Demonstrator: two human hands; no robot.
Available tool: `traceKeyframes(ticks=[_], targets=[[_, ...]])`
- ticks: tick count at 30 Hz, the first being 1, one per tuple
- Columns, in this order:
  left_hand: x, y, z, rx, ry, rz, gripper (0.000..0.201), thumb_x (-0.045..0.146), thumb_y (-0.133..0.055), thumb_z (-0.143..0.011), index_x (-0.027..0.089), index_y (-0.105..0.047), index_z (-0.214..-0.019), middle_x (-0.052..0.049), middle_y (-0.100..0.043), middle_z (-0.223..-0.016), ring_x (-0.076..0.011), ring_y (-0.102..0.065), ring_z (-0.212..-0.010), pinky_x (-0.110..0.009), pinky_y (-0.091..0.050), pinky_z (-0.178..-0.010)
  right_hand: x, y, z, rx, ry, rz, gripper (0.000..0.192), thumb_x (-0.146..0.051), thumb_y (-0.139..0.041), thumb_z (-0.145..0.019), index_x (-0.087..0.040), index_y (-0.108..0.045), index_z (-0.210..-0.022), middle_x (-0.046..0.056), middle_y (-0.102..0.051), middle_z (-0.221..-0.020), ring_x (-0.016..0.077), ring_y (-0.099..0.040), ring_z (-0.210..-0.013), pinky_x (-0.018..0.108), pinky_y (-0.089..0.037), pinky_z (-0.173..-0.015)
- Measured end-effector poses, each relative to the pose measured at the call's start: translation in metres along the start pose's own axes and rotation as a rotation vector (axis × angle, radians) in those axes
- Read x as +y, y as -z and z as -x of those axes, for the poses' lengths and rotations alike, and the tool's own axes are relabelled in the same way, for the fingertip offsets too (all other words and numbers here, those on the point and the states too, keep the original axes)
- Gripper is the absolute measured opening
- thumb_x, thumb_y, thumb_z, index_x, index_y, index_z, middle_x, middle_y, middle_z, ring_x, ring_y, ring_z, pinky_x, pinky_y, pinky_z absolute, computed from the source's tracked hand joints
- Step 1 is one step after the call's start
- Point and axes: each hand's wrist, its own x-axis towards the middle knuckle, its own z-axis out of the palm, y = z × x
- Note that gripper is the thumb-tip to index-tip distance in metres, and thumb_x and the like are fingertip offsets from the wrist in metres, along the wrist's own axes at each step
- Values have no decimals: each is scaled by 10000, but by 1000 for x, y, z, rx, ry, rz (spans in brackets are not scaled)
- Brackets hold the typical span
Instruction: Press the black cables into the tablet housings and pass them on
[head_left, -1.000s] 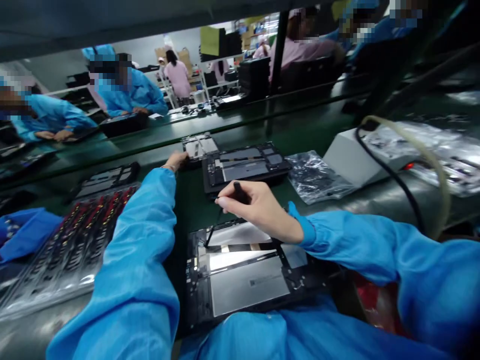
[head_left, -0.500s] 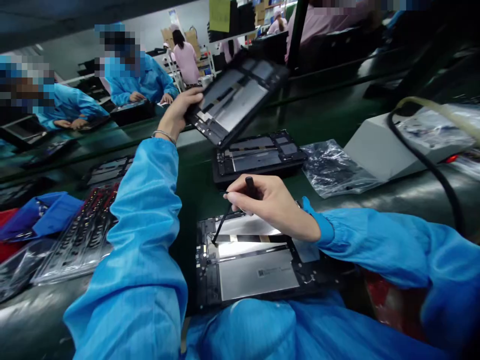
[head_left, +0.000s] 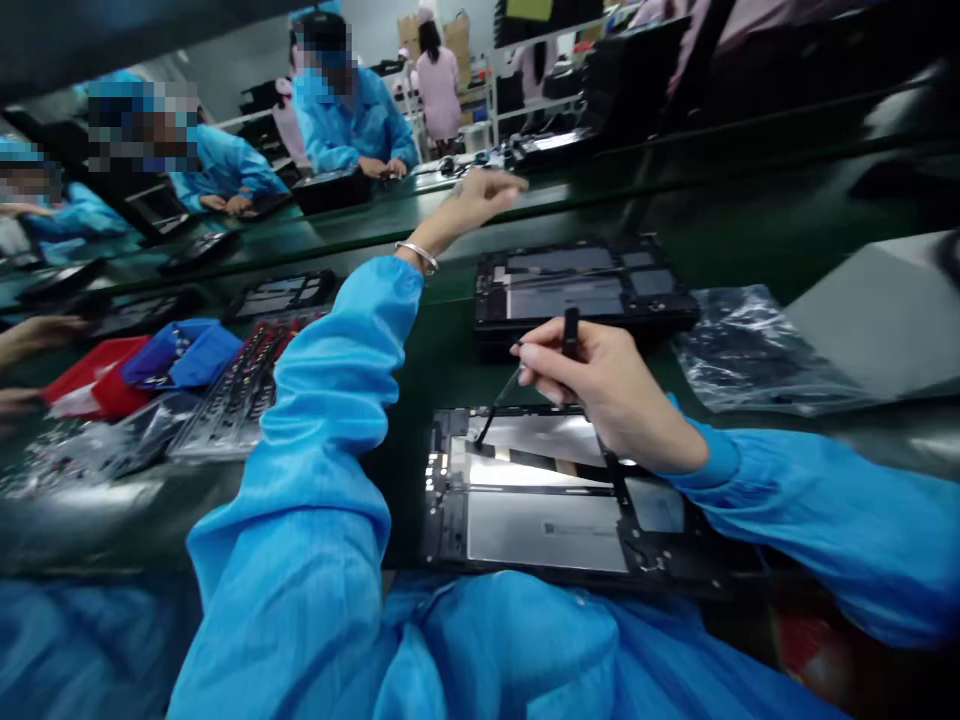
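Observation:
My left hand [head_left: 480, 205] is stretched out over the far side of the bench with nothing in it, its fingers extended and slightly blurred. Just beyond the near work lies a stack of opened tablets [head_left: 566, 290], below and right of that hand. My right hand [head_left: 611, 385] pinches a slim black tool [head_left: 495, 408], whose exact kind I cannot make out. Its thin tip slants down to the upper left part of an opened tablet [head_left: 547, 525] in front of me. Silvery panels and dark strips show inside this tablet's black frame.
Left are a blue bin [head_left: 184, 355], a red bin [head_left: 97, 380] and a clear tray of small parts [head_left: 232, 400]. Right, a clear plastic bag [head_left: 750, 345] lies beside a grey box [head_left: 881, 310]. Co-workers in blue [head_left: 352, 120] sit across the bench; another person's hand [head_left: 37, 335] shows at left.
The tablet my left hand held up now rests on the stack, and that hand has let go. My right hand still holds the tool over the near tablet. The view has shifted left.

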Motion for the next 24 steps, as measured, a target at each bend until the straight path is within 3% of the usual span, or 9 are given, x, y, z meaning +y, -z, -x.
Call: traceKeyframes(ticks=[2, 3, 5, 7, 10, 14, 24], targets=[[22, 8, 36, 208, -131, -84, 276, 276, -382, -1107, 162, -634, -1099, -23, -689, -1002, -91, -591, -843, -261, -508, -800, 0, 1, -3, 30, -11, 40, 129, -257, -764, -868, -146, -700, -860, 18, -679, -686, 63, -475, -490, 234, -318, -458], [37, 9, 59, 258, -173, -108, 297, 313, -346, -1123, 212, -607, -1027, -17, -663, -933, -82, -553, -748, -266, -513, -744, 0, 1, -4, 40, -14, 56, 113, -246, -756, -870, -149, -700, -853, 21, -679, -688, 66, -478, -492, 238, -323, -463], [66, 5, 110, 310, -254, -207, 209, 350, -474, -1096, 221, -612, -1006, -36, -641, -949, -128, -575, -805, -321, -537, -792, 0, 1, -4, 56, -10, 75, 104, -240, -757, -860, -156, -699, -839, 20, -673, -675, 73, -475, -489, 246, -332, -468], [88, -7, 157, 254, -353, -380, 214, 331, -473, -1097, 213, -629, -1011, -51, -657, -968, -170, -629, -896, -343, -547, -819, 0, 0, -3, 67, 3, 94, 117, -251, -772, -845, -161, -700, -827, 16, -664, -660, 80, -473, -490, 252, -344, -471], [98, -28, 199, 170, -317, -539, 274, 303, -378, -1118, 205, -634, -1114, -74, -669, -1029, -184, -660, -954, -324, -559, -828, 1, -2, 1, 77, 47, 151, 127, -271, -783, -845, -166, -714, -828, 11, -666, -673, 85, -482, -508, 255, -367, -483], [94, -44, 206, 210, -344, -577, 277, 244, -358, -1116, 166, -624, -1114, -92, -684, -1023, -182, -668, -947, -309, -558, -838, 2, -2, 5, 79, 98, 224, 103, -253, -787, -845, -167, -731, -853, -5, -663, -660, 87, -491, -515, 255, -383, -495], [102, -42, 207, 267, -375, -722, 260, 191, -396, -1102, 156, -629, -992, -68, -730, -949, -161, -686, -839, -283, -525, -744, -1, -5, 10, 94, 165, 301, 61, -220, -719, -898, -169, -729, -865, -19, -654, -662, 90, -507, -538, 258, -402, -513]])
